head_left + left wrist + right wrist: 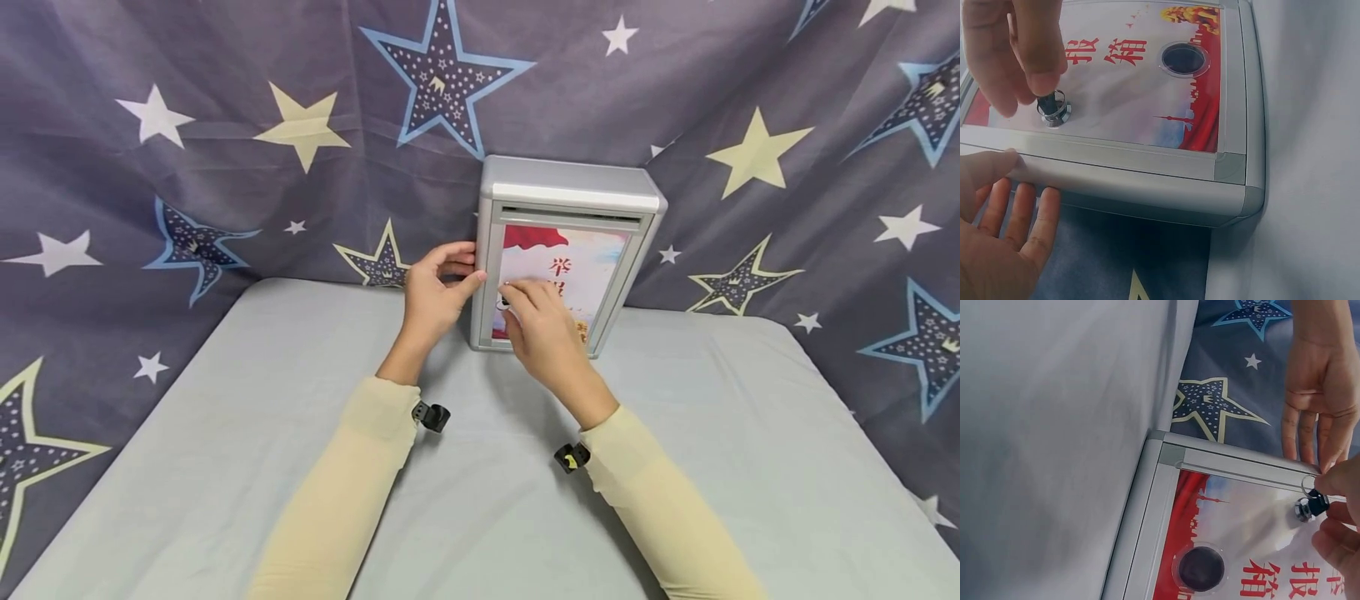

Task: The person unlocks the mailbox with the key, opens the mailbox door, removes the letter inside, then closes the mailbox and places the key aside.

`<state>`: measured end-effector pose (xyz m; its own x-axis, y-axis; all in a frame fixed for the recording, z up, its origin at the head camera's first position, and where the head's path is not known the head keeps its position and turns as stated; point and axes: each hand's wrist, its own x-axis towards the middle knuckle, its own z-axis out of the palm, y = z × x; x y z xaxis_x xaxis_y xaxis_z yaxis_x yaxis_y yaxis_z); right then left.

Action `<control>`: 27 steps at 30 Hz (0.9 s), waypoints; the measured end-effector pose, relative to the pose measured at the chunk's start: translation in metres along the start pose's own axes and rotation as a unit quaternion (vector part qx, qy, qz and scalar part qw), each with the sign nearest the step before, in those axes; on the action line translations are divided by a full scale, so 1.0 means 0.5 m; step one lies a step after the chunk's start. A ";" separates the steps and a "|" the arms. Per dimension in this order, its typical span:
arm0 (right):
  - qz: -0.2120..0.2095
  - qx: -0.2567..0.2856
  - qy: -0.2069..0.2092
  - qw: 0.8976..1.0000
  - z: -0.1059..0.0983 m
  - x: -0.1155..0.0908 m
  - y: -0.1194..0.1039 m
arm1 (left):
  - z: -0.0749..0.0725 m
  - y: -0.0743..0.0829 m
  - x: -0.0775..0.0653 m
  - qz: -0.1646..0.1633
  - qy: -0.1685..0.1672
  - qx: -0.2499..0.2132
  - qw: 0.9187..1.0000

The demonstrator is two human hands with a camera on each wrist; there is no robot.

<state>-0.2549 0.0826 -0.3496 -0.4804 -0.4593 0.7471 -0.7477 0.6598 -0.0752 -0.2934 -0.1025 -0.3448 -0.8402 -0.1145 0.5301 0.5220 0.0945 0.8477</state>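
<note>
A silver metal box [573, 185] with a printed red and white front stands upright against the curtain. On its front, near the left edge, sits a round chrome lock [1054, 117]. A black-headed key [1317, 503] with a thin metal ring stands in the lock. My right hand [546, 329] pinches the key head between thumb and fingers; the fingers partly cover it. My left hand [437, 287] steadies the box's left side, the thumb at the front edge and the fingers loosely extended along the side wall.
Along the top of the box front runs a narrow slot [570, 214]. A round dark window [1183, 59] is low on the front panel. The box stands on a pale grey cloth-covered table [480, 500]. Behind hangs a dark curtain [247, 50] with stars.
</note>
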 end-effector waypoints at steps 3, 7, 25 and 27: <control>-0.012 -0.013 -0.005 1.000 0.008 0.001 0.001 | 0.001 0.000 -0.001 -0.010 0.000 -0.005 1.000; -0.025 -0.033 -0.014 0.999 0.014 0.003 0.003 | 0.001 0.000 -0.001 -0.016 0.000 -0.007 1.000; -0.046 -0.088 0.001 0.995 0.019 0.002 -0.001 | 0.001 0.001 -0.001 -0.005 -0.012 0.011 1.000; -0.046 -0.091 0.004 0.995 0.022 0.002 -0.002 | 0.000 0.000 -0.001 -0.004 -0.010 0.015 1.000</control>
<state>-0.2596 0.0752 -0.3560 -0.4099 -0.5175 0.7511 -0.6925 0.7125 0.1130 -0.2929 -0.1023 -0.3448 -0.8473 -0.0947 0.5226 0.5108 0.1239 0.8507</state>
